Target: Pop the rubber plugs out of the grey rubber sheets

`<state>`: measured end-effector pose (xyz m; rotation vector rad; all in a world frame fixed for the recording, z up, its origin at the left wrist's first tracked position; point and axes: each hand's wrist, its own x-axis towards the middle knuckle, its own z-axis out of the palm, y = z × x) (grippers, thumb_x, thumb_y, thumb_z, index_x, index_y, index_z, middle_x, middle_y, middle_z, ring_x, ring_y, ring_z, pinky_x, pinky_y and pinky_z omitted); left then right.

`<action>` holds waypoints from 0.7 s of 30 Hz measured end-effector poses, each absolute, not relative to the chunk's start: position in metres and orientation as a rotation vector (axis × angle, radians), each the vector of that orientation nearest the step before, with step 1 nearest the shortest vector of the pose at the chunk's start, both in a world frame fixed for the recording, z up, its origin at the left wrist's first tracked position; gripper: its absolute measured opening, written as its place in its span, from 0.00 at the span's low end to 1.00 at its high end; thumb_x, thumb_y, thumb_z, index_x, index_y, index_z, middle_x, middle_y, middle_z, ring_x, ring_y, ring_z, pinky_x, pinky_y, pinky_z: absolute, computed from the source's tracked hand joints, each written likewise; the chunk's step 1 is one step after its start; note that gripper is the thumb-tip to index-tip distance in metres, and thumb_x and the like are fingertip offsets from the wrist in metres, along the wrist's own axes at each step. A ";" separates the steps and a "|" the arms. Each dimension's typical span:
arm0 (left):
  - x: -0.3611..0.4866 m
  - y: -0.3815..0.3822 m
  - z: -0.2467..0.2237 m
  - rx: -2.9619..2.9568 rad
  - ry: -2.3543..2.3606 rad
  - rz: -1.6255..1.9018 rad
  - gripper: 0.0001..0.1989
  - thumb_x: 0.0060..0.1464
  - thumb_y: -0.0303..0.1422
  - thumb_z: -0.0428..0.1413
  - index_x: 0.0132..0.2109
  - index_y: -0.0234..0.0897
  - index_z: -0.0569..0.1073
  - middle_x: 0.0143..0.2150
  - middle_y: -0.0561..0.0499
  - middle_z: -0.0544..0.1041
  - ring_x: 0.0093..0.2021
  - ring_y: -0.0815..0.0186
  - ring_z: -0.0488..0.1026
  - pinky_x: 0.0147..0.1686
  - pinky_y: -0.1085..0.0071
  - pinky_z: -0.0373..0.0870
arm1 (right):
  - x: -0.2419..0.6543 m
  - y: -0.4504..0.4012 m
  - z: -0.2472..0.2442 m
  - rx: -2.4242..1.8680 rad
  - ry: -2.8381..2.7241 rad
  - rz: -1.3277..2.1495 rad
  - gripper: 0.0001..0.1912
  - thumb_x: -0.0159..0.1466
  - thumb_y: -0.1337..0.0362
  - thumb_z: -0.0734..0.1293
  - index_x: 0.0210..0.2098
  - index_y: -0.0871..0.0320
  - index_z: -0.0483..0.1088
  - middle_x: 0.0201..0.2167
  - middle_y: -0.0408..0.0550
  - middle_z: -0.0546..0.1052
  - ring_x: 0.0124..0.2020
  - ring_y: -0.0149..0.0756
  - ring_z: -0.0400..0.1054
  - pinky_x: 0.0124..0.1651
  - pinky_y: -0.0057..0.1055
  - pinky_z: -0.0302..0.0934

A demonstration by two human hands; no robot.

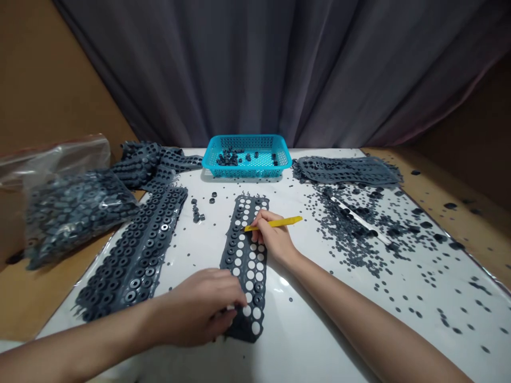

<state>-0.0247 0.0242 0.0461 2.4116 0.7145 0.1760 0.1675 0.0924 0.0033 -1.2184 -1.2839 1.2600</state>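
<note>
My right hand pinches a slim yellow pen-shaped tool; its dark tip points left onto a perforated rubber sheet. Rows of round holes run along this dark grey sheet, the white table showing through many of them. Several ring-shaped rubber pieces still sit in the sheet, mostly along its left row and near the lower right. My left hand lies on the sheet's lower left edge, fingers curled over it and thumb below; its fingertips are partly hidden.
A blue basket with loose rubber pieces stands at the back. Left are a ring-filled sheet, a clear bag of pieces and piled sheets. Right are stacked sheets, scattered small discs and a white stick.
</note>
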 end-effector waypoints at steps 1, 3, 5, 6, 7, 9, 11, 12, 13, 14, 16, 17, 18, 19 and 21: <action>-0.026 0.032 0.050 2.393 0.746 0.223 0.10 0.53 0.26 0.50 0.42 0.40 0.69 0.37 0.51 0.74 0.37 0.65 0.69 0.38 0.70 0.66 | 0.168 0.093 0.003 -1.215 -1.283 1.273 0.07 0.54 0.66 0.58 0.21 0.57 0.63 0.13 0.39 0.66 0.17 0.29 0.59 0.21 0.25 0.51; -0.030 0.053 0.055 2.359 0.885 0.325 0.09 0.53 0.27 0.50 0.42 0.38 0.70 0.37 0.49 0.74 0.37 0.65 0.70 0.37 0.70 0.67 | 0.168 0.093 0.004 -1.207 -1.303 1.275 0.07 0.54 0.66 0.57 0.21 0.56 0.63 0.13 0.39 0.66 0.17 0.29 0.59 0.22 0.26 0.52; -0.033 0.079 0.055 2.360 1.065 0.354 0.08 0.55 0.30 0.50 0.42 0.37 0.70 0.39 0.47 0.74 0.38 0.64 0.70 0.38 0.68 0.67 | 0.167 0.092 0.006 -1.208 -1.379 1.222 0.09 0.55 0.67 0.57 0.20 0.56 0.62 0.14 0.39 0.66 0.18 0.30 0.59 0.24 0.27 0.52; -0.034 0.092 0.053 2.378 1.115 0.347 0.07 0.55 0.30 0.51 0.41 0.36 0.71 0.38 0.47 0.74 0.37 0.64 0.70 0.38 0.67 0.67 | 0.167 0.092 0.008 -1.217 -1.440 1.172 0.10 0.55 0.68 0.56 0.19 0.56 0.61 0.14 0.40 0.65 0.19 0.30 0.59 0.25 0.27 0.52; -0.034 0.104 0.051 2.396 1.152 0.324 0.07 0.54 0.31 0.52 0.40 0.36 0.71 0.37 0.48 0.74 0.36 0.64 0.70 0.37 0.67 0.66 | 0.166 0.092 0.010 -1.230 -1.510 1.113 0.11 0.55 0.68 0.56 0.17 0.56 0.59 0.14 0.40 0.65 0.20 0.31 0.59 0.25 0.27 0.51; -0.030 0.125 0.046 2.437 1.143 0.298 0.08 0.54 0.31 0.52 0.41 0.35 0.72 0.35 0.48 0.74 0.35 0.63 0.70 0.36 0.68 0.66 | 0.164 0.093 0.014 -1.266 -1.632 1.005 0.13 0.56 0.69 0.56 0.16 0.56 0.56 0.13 0.40 0.63 0.20 0.31 0.57 0.26 0.28 0.49; -0.024 0.140 0.042 2.500 1.019 0.255 0.09 0.53 0.30 0.53 0.42 0.35 0.73 0.36 0.47 0.74 0.36 0.63 0.70 0.37 0.68 0.66 | 0.162 0.093 0.017 -1.292 -1.691 0.950 0.14 0.56 0.69 0.55 0.15 0.56 0.54 0.13 0.39 0.61 0.19 0.30 0.55 0.25 0.29 0.46; -0.020 0.146 0.042 2.535 0.922 0.223 0.09 0.52 0.29 0.54 0.41 0.34 0.74 0.36 0.47 0.74 0.36 0.63 0.71 0.38 0.68 0.66 | 0.162 0.094 0.017 -1.291 -1.697 0.947 0.14 0.56 0.69 0.55 0.15 0.55 0.53 0.13 0.39 0.60 0.19 0.30 0.55 0.26 0.29 0.46; -0.016 0.151 0.042 2.570 0.820 0.178 0.09 0.51 0.28 0.54 0.41 0.34 0.74 0.36 0.46 0.74 0.37 0.62 0.71 0.39 0.68 0.67 | 0.162 0.094 0.017 -1.284 -1.695 0.956 0.14 0.56 0.69 0.55 0.15 0.55 0.53 0.13 0.39 0.60 0.20 0.31 0.55 0.26 0.29 0.46; -0.013 0.154 0.043 2.603 0.726 0.126 0.09 0.50 0.27 0.55 0.40 0.34 0.74 0.37 0.46 0.75 0.37 0.62 0.72 0.39 0.68 0.67 | 0.163 0.094 0.016 -1.272 -1.686 0.970 0.13 0.56 0.69 0.55 0.15 0.55 0.54 0.13 0.39 0.60 0.20 0.31 0.55 0.26 0.29 0.47; -0.008 0.159 0.046 2.675 0.604 0.026 0.08 0.48 0.26 0.57 0.39 0.34 0.75 0.36 0.46 0.75 0.36 0.62 0.72 0.37 0.69 0.67 | 0.165 0.093 0.014 -1.246 -1.659 1.001 0.13 0.56 0.68 0.55 0.16 0.55 0.55 0.14 0.39 0.61 0.21 0.31 0.56 0.28 0.29 0.48; -0.007 0.160 0.047 2.717 0.575 -0.018 0.08 0.48 0.26 0.57 0.38 0.34 0.75 0.35 0.47 0.74 0.35 0.62 0.72 0.35 0.70 0.66 | 0.165 0.093 0.013 -1.237 -1.645 1.010 0.12 0.56 0.68 0.55 0.17 0.56 0.56 0.14 0.39 0.61 0.22 0.32 0.56 0.28 0.29 0.48; -0.006 0.161 0.048 2.765 0.555 -0.060 0.07 0.48 0.26 0.57 0.37 0.34 0.74 0.35 0.47 0.74 0.34 0.62 0.72 0.34 0.70 0.66 | 0.166 0.092 0.012 -1.230 -1.632 1.012 0.11 0.56 0.68 0.55 0.18 0.56 0.56 0.14 0.39 0.61 0.22 0.32 0.56 0.28 0.29 0.48; -0.007 0.160 0.047 2.819 0.544 -0.093 0.05 0.49 0.26 0.57 0.36 0.34 0.74 0.34 0.47 0.74 0.33 0.63 0.71 0.33 0.71 0.66 | 0.166 0.091 0.011 -1.225 -1.623 1.012 0.11 0.56 0.68 0.55 0.18 0.56 0.57 0.14 0.39 0.61 0.22 0.32 0.56 0.29 0.30 0.48; -0.009 0.157 0.042 2.937 0.537 -0.129 0.04 0.52 0.25 0.54 0.34 0.35 0.73 0.33 0.47 0.74 0.33 0.64 0.71 0.33 0.72 0.66 | 0.167 0.090 0.010 -1.227 -1.613 1.009 0.10 0.56 0.68 0.55 0.19 0.56 0.57 0.14 0.39 0.60 0.22 0.32 0.56 0.29 0.30 0.48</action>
